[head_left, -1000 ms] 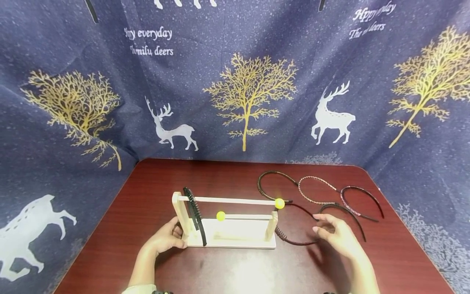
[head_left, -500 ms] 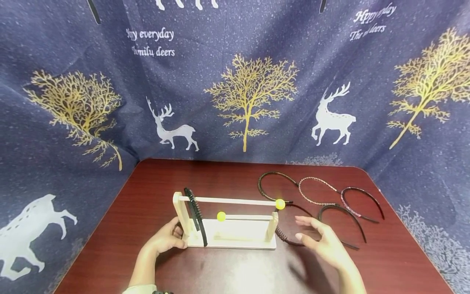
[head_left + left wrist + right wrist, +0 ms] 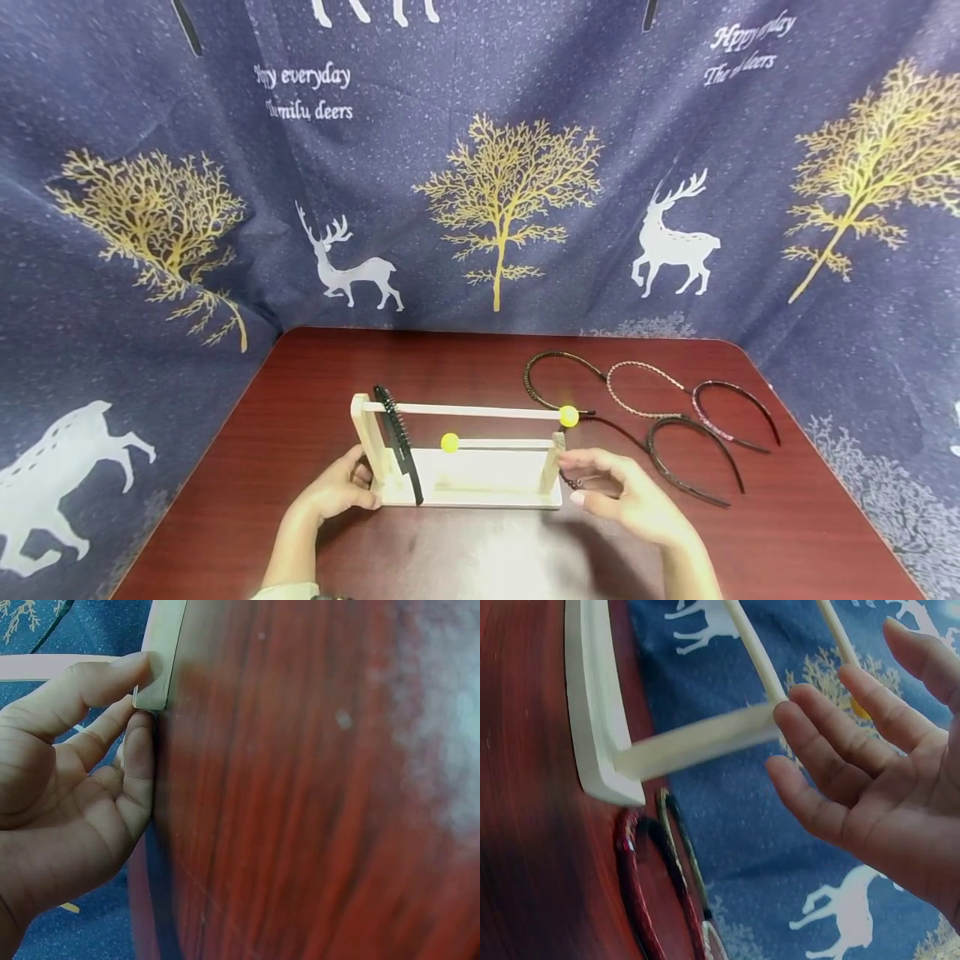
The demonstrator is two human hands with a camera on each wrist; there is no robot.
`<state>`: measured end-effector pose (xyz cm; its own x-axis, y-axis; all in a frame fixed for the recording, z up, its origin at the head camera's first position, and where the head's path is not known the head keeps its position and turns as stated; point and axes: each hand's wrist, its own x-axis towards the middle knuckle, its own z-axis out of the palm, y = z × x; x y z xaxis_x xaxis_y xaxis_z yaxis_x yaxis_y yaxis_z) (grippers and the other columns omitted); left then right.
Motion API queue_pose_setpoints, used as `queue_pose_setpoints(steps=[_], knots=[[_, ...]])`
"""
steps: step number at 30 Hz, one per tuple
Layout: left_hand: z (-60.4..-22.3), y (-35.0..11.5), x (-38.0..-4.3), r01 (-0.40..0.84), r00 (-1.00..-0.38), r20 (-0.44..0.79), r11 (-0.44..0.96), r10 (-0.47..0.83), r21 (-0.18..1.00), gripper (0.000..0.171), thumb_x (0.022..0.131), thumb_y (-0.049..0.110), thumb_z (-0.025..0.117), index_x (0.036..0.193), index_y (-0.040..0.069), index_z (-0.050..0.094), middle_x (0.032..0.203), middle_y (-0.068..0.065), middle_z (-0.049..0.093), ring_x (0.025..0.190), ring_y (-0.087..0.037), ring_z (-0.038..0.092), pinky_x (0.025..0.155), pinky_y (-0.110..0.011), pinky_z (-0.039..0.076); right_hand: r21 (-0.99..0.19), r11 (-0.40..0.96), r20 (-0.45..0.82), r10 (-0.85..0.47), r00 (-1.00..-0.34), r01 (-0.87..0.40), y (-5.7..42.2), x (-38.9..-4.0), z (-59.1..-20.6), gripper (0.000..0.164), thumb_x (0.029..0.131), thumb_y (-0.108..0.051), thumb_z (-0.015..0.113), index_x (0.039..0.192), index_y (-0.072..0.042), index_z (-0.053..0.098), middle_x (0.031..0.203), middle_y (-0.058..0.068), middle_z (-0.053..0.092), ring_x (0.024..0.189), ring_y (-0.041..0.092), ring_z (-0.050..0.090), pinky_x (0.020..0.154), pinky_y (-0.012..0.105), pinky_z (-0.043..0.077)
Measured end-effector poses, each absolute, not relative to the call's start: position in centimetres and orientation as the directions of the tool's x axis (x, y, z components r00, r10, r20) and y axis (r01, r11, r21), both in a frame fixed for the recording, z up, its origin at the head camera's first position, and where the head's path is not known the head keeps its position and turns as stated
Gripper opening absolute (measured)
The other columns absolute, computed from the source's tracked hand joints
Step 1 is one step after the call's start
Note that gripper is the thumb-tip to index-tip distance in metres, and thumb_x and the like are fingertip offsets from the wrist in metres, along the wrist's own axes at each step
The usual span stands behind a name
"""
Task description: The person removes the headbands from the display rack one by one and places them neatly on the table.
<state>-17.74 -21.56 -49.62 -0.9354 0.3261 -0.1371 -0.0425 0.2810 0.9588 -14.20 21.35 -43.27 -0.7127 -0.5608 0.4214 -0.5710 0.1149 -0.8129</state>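
Note:
A pale wooden rack (image 3: 495,500) with two horizontal rods stands on the table. Each rod carries a yellow ball at its tip, the upper ball (image 3: 569,417) at right and the lower ball (image 3: 449,442) mid-rack. Over the upper rod, near the left post, hangs a black toothed headband (image 3: 405,458). My left hand (image 3: 337,486) grips the left end of the rack's base (image 3: 159,671), thumb on its corner. Beside the right post (image 3: 697,746) is my right hand (image 3: 633,497), fingers loosely extended and holding nothing; whether it touches the post I cannot tell.
Several headbands lie on the dark red table (image 3: 315,367) to the right: a black one (image 3: 686,483), a pale braided one (image 3: 637,363), a pink-and-black one (image 3: 738,385) and a dark one (image 3: 551,353). A dark red headband (image 3: 634,892) lies partly behind my right hand. A blue patterned cloth (image 3: 450,208) hangs behind.
My right hand has moved left from above the headbands to the rack's right post. The left hand keeps its grip, and the rack and headbands stay in place.

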Motion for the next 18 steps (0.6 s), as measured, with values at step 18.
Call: queue_pose_setpoints(steps=[18], knots=[[-49.1, -21.3, -17.6, -0.021, -0.938, -0.141, 0.354, 0.318, 0.935, 0.081, 0.057, -0.007, 0.069, 0.13, -0.013, 0.035, 0.083, -0.013, 0.058, 0.076, -0.024, 0.056, 0.066, -0.036, 0.046, -0.852, -0.093, 0.472, -0.563, -0.679, -0.515, 14.1, -15.4, -43.4, 0.042, 0.082, 0.012, 0.056, 0.123, 0.012, 0.049, 0.117, 0.026, 0.056, 0.102, 0.041, 0.055, 0.076, 0.039, 0.05]])
